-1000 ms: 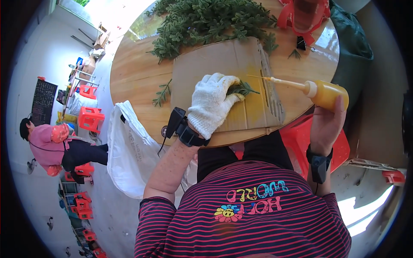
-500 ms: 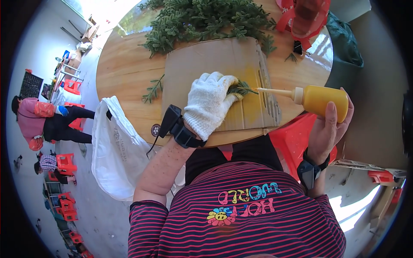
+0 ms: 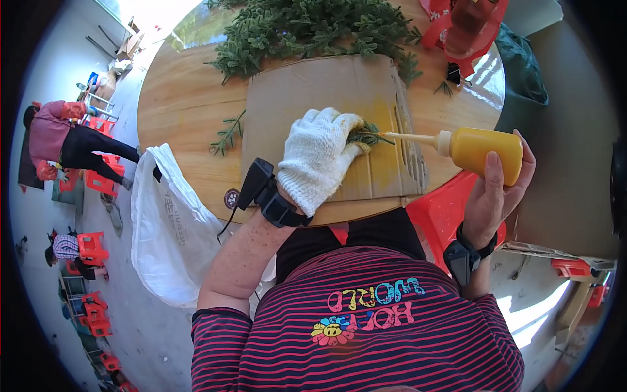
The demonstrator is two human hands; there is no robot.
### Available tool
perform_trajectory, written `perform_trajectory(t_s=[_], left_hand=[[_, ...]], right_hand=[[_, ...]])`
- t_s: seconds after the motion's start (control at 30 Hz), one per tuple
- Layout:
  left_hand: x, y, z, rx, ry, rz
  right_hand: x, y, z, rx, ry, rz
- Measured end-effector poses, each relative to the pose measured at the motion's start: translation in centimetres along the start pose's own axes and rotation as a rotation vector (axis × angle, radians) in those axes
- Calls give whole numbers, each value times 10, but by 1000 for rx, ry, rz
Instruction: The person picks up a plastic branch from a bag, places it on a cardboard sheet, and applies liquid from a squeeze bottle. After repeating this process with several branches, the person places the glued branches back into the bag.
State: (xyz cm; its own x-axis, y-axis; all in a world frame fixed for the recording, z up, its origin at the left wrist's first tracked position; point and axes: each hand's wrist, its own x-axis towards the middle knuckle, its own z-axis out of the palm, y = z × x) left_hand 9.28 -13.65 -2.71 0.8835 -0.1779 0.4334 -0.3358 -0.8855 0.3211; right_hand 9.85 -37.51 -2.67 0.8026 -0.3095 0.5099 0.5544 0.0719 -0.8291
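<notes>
My left hand (image 3: 321, 153), in a white knit glove with yellow stains at the fingertips, pinches a small green sprig (image 3: 372, 136) above a flattened cardboard sheet (image 3: 300, 88). In my bare right hand (image 3: 491, 199) is a yellow squeeze bottle (image 3: 486, 153), tipped sideways with its long thin nozzle pointing left. The nozzle's tip reaches the sprig; whether it touches the stems is too small to tell. Yellow smears mark the cardboard around the sprig.
A heap of green sprigs (image 3: 313, 29) covers the round wooden table's far side. One loose sprig (image 3: 228, 135) lies left of the cardboard. A red bag (image 3: 467, 32) stands far right; a white sack (image 3: 173, 235) hangs near left. A person (image 3: 55, 134) stands among red stools.
The squeeze bottle has shifted slightly left, its nozzle further along the sprig. My left hand keeps its pinch. The person at the left has moved and turned.
</notes>
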Motion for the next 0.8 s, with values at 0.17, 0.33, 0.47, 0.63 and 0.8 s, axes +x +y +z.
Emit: perform_trajectory(t_s=[0.17, 0.33, 0.47, 0.63, 0.8], left_hand=[[0, -1, 0, 10, 2, 8], [1, -1, 1, 11, 6, 13], [1, -1, 1, 7, 1, 21], [0, -1, 2, 10, -3, 28], [1, 0, 2, 14, -7, 37]], right_hand=[[0, 2, 4, -3, -8, 1], [0, 1, 3, -30, -12, -3], [0, -3, 0, -104, -12, -4], [-1, -7, -5, -151, -20, -27], [-2, -9, -11, -195, -23, -51]])
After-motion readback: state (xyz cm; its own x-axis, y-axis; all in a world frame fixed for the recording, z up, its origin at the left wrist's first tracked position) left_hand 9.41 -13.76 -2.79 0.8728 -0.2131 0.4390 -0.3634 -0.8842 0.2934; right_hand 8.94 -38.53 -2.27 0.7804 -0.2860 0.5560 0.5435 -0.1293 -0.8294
